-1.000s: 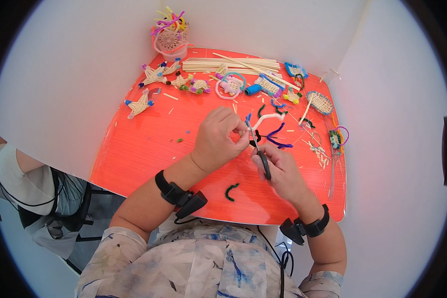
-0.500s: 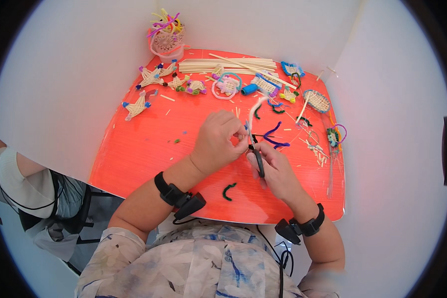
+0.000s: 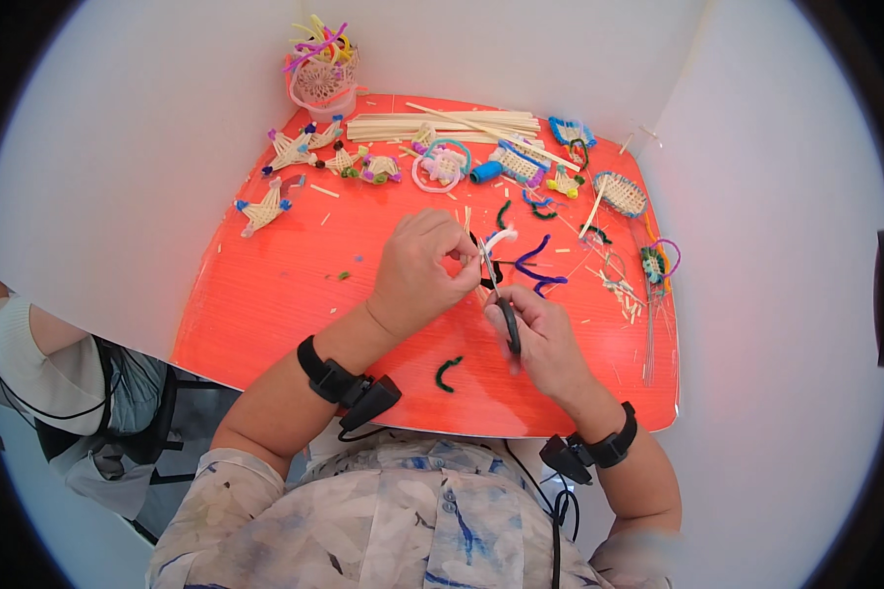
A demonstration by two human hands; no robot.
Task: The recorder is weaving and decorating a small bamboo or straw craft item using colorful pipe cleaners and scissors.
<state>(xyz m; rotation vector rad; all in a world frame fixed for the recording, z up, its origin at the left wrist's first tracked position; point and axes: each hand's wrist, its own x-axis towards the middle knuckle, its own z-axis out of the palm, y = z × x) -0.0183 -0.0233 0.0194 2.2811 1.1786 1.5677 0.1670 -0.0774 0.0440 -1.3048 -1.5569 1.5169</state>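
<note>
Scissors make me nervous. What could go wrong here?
The scissors in the right hand have blades very close to the left hand, so a slip might nip it. The dark green fuzzy piece lying toward the person's edge of the table might get brushed off.

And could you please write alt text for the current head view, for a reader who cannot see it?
A person's right hand holds black-handled scissors beside the left hand, a white pipe cleaner by the blades. Toward the far edge of the red table are woven stars, pale strips and a pink container of pipe cleaners.
</note>
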